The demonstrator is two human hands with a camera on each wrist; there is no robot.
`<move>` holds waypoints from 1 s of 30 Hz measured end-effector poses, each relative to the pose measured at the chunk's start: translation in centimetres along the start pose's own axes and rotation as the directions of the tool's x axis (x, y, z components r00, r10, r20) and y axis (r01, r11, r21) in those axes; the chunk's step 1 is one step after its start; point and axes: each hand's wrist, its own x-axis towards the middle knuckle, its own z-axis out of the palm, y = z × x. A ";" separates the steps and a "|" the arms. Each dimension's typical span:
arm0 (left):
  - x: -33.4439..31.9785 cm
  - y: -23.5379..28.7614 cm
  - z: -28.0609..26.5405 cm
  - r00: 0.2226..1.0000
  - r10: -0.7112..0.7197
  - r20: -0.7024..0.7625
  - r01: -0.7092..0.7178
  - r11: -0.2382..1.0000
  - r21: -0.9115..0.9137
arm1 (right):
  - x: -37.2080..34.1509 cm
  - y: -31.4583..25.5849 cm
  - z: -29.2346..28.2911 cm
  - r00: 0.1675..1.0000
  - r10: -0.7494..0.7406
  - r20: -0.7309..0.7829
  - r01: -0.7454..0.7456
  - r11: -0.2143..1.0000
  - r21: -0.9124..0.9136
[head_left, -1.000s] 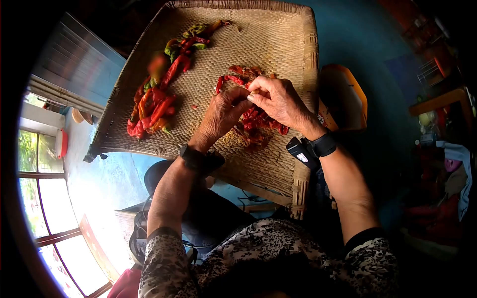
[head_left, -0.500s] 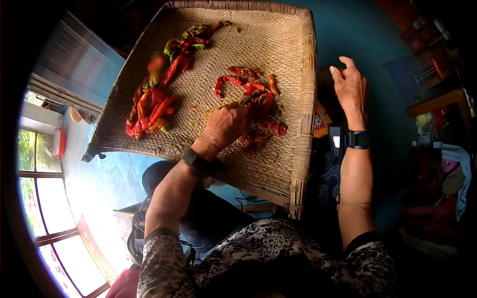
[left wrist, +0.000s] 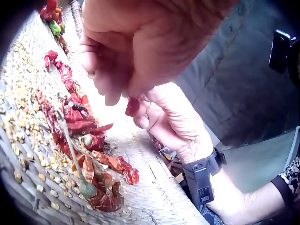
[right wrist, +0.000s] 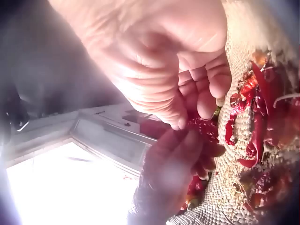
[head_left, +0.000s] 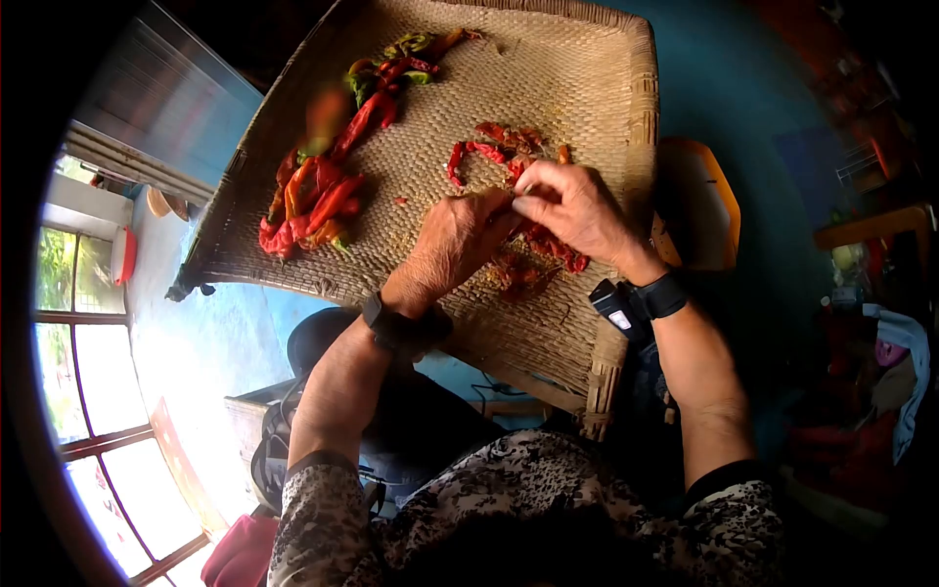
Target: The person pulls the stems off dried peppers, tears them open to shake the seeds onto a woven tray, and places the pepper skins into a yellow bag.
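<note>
Over the right part of the woven tray (head_left: 548, 73), both hands meet at their fingertips. My left hand (head_left: 455, 240), knuckles up, pinches a small dried red pepper piece (left wrist: 132, 107), visible in the left wrist view. The thumb and fingers of my right hand (head_left: 582, 215) pinch at the same piece from the other side. In the right wrist view, crinkled red pepper (right wrist: 204, 129) shows between the hands. Beneath them lies a pile of dried red peppers (left wrist: 79, 119), with pale seeds (left wrist: 35, 161) scattered beside it.
Along the tray's left side lies a row of red, orange and green peppers (head_left: 328, 196). An orange-rimmed container (head_left: 732, 210) stands just beyond the tray's right edge. Bright windows (head_left: 108, 382) are at the left, and a light blue cloth (head_left: 910, 342) hangs at the far right.
From beyond the tray's right edge, my right hand has come back to meet my left. My left hand has lifted from the pile. The tray appears slightly farther right in the view.
</note>
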 end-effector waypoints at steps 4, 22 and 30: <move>-0.6 -2.5 0.4 0.957 0.248 0.150 -0.274 0.941 0.198 | 0.0 1.1 -4.2 0.963 -0.063 -0.262 0.047 0.997 -0.067; -1.8 -3.8 2.1 0.924 0.366 0.110 -0.378 0.832 0.407 | -2.2 -0.3 -3.4 0.977 -0.165 -0.132 0.084 0.875 -0.476; -0.6 -1.2 -0.5 0.987 0.162 -0.015 -0.163 0.982 -0.091 | -1.1 -1.4 0.2 0.991 -0.082 0.110 0.115 0.932 -0.343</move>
